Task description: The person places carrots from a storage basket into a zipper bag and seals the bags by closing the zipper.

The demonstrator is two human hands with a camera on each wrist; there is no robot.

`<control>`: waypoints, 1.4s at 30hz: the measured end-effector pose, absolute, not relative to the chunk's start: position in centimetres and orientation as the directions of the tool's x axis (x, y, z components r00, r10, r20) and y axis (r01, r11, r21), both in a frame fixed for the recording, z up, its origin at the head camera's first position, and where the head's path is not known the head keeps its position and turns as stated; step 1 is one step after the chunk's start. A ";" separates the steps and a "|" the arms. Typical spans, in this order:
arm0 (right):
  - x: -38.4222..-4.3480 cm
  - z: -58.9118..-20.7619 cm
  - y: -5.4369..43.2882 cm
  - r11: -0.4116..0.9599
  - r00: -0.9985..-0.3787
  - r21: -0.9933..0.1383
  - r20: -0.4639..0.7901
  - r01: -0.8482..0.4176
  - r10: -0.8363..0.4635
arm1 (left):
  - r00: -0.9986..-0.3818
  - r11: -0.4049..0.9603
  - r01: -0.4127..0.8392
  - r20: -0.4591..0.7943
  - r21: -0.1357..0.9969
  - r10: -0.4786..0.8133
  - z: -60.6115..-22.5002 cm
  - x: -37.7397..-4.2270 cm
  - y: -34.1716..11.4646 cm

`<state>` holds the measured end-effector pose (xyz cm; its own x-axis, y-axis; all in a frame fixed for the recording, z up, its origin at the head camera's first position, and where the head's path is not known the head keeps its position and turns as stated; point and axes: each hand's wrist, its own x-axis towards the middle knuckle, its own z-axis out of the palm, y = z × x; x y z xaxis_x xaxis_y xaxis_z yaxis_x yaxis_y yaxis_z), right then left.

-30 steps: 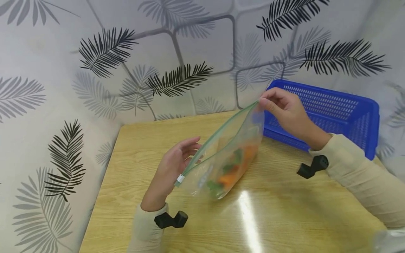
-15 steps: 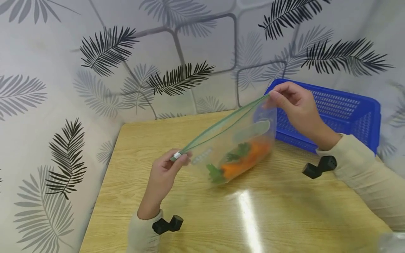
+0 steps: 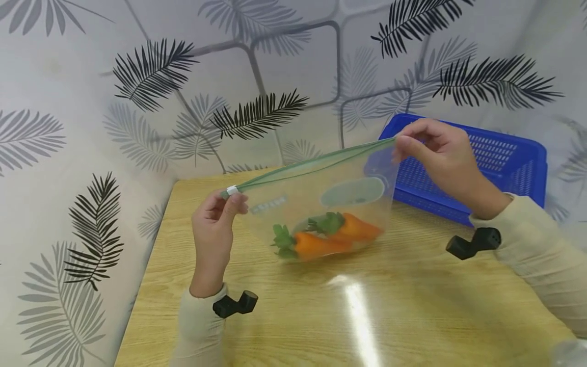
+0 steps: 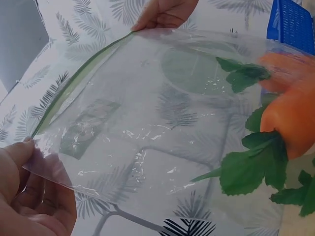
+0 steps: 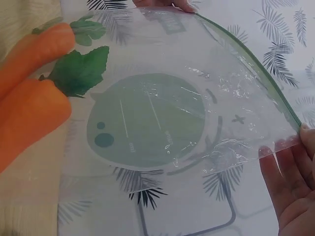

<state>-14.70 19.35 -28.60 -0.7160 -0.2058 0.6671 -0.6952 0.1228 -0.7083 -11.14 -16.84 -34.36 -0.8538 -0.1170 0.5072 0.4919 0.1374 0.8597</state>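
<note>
A clear zip bag (image 3: 312, 193) with a green top edge hangs between both hands, low over the table. Two orange carrots (image 3: 321, 244) with green leaves lie in its bottom; they show large in the right wrist view as carrots (image 5: 39, 98). My left hand (image 3: 213, 229) pinches the bag's left top corner, beside the white slider (image 3: 232, 189). With thumb and fingers my right hand (image 3: 442, 158) pinches the opposite top corner. A pale green oval print (image 5: 147, 120) marks the bag's side. The two rims of the mouth look slightly apart in the middle.
Behind the right hand stands a blue perforated basket (image 3: 495, 163) at the table's back right. The wooden table (image 3: 275, 316) meets a leaf-patterned backdrop (image 3: 293, 76). Something clear and blurred (image 3: 568, 352) shows at the lower right corner.
The left hand, first loose beside the bag, has taken the slider corner and moved up and left. The right hand has shifted right. The bag is now stretched wide and more level.
</note>
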 end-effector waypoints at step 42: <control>-13.2 -27.4 16.4 0.498 -0.381 -0.097 0.771 -0.862 -0.510 | -0.906 -0.156 0.424 0.420 0.892 -0.060 -35.0 -11.4 -12.2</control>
